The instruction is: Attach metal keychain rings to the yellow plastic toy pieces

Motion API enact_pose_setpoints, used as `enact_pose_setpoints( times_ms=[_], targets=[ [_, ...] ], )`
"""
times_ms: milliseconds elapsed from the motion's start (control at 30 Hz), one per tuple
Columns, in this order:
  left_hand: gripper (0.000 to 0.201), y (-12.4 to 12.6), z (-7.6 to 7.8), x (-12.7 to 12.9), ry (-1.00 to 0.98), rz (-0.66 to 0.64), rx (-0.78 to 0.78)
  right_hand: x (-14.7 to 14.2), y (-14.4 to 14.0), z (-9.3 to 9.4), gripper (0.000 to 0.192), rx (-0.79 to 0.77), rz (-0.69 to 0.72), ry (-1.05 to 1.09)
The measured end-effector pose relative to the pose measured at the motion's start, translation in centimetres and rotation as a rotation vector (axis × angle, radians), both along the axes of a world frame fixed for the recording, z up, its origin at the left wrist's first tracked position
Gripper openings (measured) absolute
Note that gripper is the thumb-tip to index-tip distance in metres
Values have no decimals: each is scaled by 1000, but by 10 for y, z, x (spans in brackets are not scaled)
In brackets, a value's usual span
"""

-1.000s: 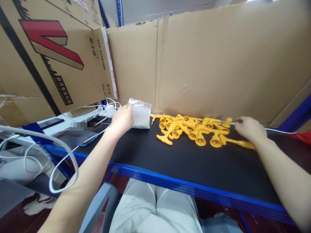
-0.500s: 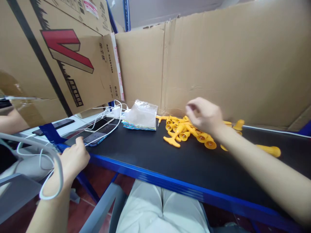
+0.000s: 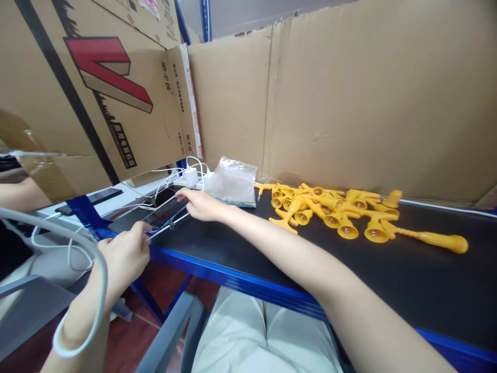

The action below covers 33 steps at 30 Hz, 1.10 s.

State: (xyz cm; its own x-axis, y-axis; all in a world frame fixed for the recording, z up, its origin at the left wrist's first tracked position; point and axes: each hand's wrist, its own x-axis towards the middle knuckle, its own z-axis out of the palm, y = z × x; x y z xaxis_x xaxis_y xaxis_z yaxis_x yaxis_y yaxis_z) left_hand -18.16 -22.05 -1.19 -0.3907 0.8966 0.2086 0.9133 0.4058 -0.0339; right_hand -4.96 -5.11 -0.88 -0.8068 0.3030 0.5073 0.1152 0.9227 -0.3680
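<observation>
A phone (image 3: 166,211) with a dark screen and blue edge lies at the left end of the black tabletop, between my hands. At its near end my left hand (image 3: 126,256) is closed, its fingertips against the phone's corner. My right hand (image 3: 204,205) reaches across to the far right end, thumb and fingers pinching the edge. A white cable (image 3: 166,231) runs along the phone's near side. Whether the phone is lifted off the surface, I cannot tell. Another dark device (image 3: 165,196) with a pale edge is just behind it, partly hidden.
Several yellow plastic pieces (image 3: 347,228) with funnel-shaped ends lie heaped on the right. Behind my right hand is a clear plastic bag (image 3: 235,178), near white chargers (image 3: 190,177). Cardboard walls (image 3: 330,103) enclose the back and left. A thick grey cable (image 3: 99,259) crosses my left wrist.
My right hand has moved left from above the yellow pieces to the phone's far end. My left hand has shifted slightly right, onto its near end. The view has turned slightly.
</observation>
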Motion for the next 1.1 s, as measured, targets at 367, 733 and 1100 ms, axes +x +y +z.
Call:
enact_pose_setpoints(
  times_ms=[367,733,1100],
  targets=[
    [30,2,-5,4,-52,-54,38,-52,8,-17,48,-53,-31,-294],
    [28,2,-14,-6,-50,-109,97,-40,15,-18,48,-60,-119,-196],
    [29,5,-17,-6,-28,-173,138,-39,19,-21,53,-104,-112,-182]
  ],
)
